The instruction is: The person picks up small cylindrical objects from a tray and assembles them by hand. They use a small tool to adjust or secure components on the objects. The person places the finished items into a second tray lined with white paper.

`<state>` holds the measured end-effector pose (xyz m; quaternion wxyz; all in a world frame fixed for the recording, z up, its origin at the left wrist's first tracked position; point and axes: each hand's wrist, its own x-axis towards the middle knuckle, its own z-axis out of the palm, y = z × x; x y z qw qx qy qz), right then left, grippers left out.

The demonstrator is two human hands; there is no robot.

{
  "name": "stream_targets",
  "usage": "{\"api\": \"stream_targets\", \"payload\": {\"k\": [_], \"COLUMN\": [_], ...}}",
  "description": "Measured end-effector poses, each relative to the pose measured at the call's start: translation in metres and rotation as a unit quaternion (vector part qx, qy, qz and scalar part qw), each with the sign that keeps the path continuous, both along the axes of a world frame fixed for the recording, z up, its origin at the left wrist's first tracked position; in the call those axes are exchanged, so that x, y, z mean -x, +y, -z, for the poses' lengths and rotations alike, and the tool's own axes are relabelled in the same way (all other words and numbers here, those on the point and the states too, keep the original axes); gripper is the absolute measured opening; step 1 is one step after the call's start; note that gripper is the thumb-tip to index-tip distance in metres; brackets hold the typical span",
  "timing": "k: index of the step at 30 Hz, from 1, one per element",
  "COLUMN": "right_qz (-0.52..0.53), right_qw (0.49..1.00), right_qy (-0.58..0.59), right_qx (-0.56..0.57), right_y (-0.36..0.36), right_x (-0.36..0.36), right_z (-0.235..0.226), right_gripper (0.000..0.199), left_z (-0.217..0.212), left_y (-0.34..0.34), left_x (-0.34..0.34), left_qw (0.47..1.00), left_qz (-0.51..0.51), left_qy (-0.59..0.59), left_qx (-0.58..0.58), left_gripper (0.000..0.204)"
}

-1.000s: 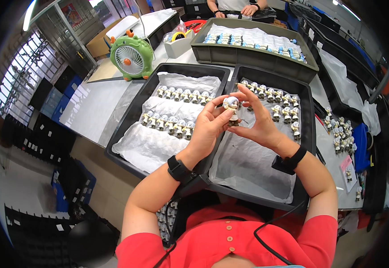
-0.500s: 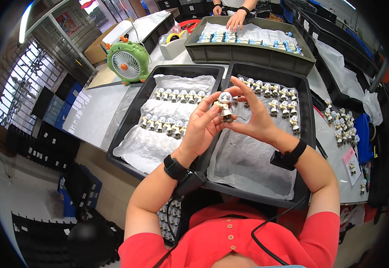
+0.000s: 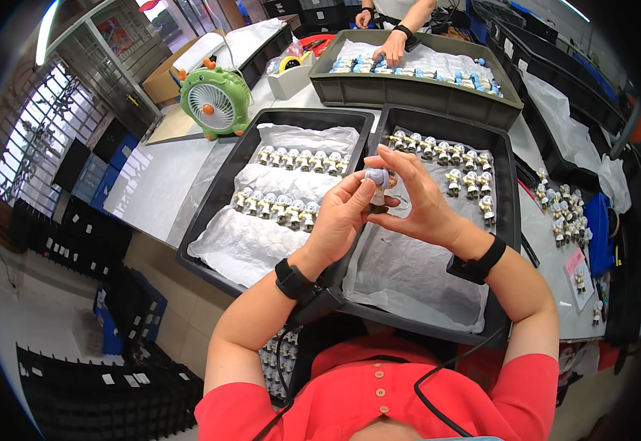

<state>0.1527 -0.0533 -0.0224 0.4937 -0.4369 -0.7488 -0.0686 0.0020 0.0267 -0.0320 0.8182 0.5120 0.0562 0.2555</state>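
A small figurine (image 3: 376,178) with pale grey hair and a white-and-dark outfit is held up over the two trays. My left hand (image 3: 341,215) pinches its side between thumb and fingers. My right hand (image 3: 425,203) curves around the other side, fingertips at its head and base. Beneath, the black left tray (image 3: 210,220) holds two rows of similar figurines (image 3: 287,209) on white paper. In the black right tray (image 3: 513,242), more figurines (image 3: 471,184) stand toward the far right, with bare paper lining (image 3: 416,275) nearer me.
A green fan (image 3: 214,101) stands at the far left. Beyond the trays, a person's hand (image 3: 392,48) reaches into an olive crate (image 3: 423,92) of blue-and-white figures. Loose figurines (image 3: 570,213) cluster on the table at right, near a pink-and-white card (image 3: 579,279) and a blue container (image 3: 601,224).
The figurine has turned in my fingers, from its front to more of its hair, and sits slightly lower. Across the table, the other person's hand has moved down into the crate's figures.
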Motion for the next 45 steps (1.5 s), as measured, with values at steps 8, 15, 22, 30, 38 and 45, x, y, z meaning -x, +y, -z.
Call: {"api": "stream_targets", "payload": {"k": [8,15,22,30,38,45], "right_qz": [-0.011,-0.017,0.022,-0.001,-0.021,-0.029], "right_qw": [0.99,0.983,0.99,0.981,0.973,0.973], "right_qy": [0.118,0.131,0.087,0.115,0.143,0.14], "right_qx": [0.073,0.127,0.109,0.154,0.179,0.184], "right_y": [0.0,0.0,0.002,0.004,0.004,0.004], "right_x": [-0.001,-0.002,-0.006,-0.01,-0.01,-0.01], "right_z": [0.006,0.006,0.008,0.011,0.011,0.012], "right_gripper": [0.097,0.093,0.071,0.065,0.066,0.067], "left_z": [-0.002,0.0,-0.002,0.0,0.002,0.004], "left_y": [0.001,0.005,0.005,0.01,0.01,0.011], "left_x": [0.001,0.003,0.004,0.005,0.005,0.005], "left_qw": [0.999,0.998,0.998,0.995,0.996,0.996], "left_qz": [0.026,0.025,-0.005,0.008,-0.02,0.002], "left_qy": [-0.008,-0.019,-0.011,-0.02,-0.005,-0.021], "left_qx": [0.025,0.062,0.06,0.1,0.083,0.081], "left_gripper": [0.042,0.04,0.041,0.04,0.037,0.041]}}
